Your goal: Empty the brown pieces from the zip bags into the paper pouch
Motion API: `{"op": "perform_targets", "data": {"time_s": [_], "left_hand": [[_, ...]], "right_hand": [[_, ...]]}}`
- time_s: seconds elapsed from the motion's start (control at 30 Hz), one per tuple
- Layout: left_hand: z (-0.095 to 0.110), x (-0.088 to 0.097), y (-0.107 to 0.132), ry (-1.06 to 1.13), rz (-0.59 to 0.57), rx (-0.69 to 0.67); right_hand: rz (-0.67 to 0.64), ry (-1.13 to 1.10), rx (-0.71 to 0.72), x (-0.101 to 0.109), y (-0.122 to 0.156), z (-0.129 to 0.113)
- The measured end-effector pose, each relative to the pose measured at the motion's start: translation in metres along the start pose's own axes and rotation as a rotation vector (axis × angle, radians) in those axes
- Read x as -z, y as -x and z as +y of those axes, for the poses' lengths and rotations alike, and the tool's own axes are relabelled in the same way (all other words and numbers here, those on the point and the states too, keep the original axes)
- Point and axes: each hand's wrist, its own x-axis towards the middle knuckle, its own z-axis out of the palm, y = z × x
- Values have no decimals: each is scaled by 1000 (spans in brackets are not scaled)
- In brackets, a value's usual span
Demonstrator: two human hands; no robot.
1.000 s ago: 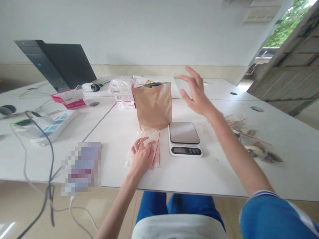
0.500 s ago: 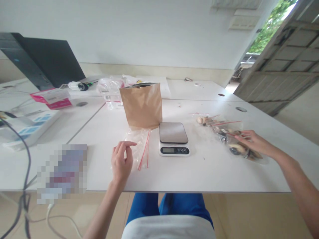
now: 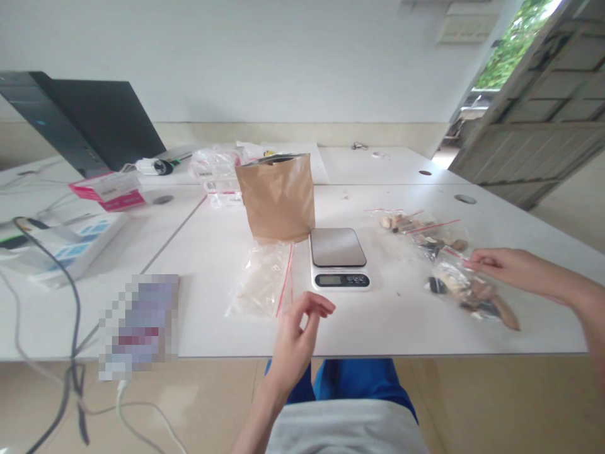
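Observation:
My right hand (image 3: 503, 265) pinches the top edge of a clear zip-lock bag (image 3: 472, 290) that holds tan and dark pieces. What the pieces are I cannot make out. Just behind it lie more filled zip-lock bags (image 3: 437, 236). My left hand (image 3: 300, 331) hovers in front of the kitchen scale (image 3: 338, 247), its fingers loosely bent and apart, with nothing in them. The scale's plate is bare. Left of the scale lies a flat, clear zip-lock bag (image 3: 259, 280) with a red seal line. Behind that bag stands a brown paper pouch (image 3: 278, 202), its top open.
A blurred-out flat item (image 3: 144, 321) with a cable lies near the front left edge. Farther left are a power strip (image 3: 80, 246) and a pink box (image 3: 113, 189). A black computer case (image 3: 108, 123) and plastic packaging (image 3: 215, 170) stand at the back.
My left hand has moved right, from over the flat bag to the front of the scale. My right hand has raised the filled bag's edge and drawn it slightly nearer.

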Motion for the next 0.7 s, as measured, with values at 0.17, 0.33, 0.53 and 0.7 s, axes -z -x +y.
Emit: {"op": "perform_targets", "data": {"time_s": [0.17,0.33,0.53,0.7], "left_hand": [[37,-20,-3,188,-177,-73],[55,-17,-22,299,19,-170],[42,23,-36,333,361,-153],[33,41,-38,347,491,-58]], "right_hand": [[-19,31,230,2,4,-104],[19,-478,505,-37,0,-216],[-485,-863,791,-69,-26,-268],[-623,-776,889,-85,-44,-279]]}}
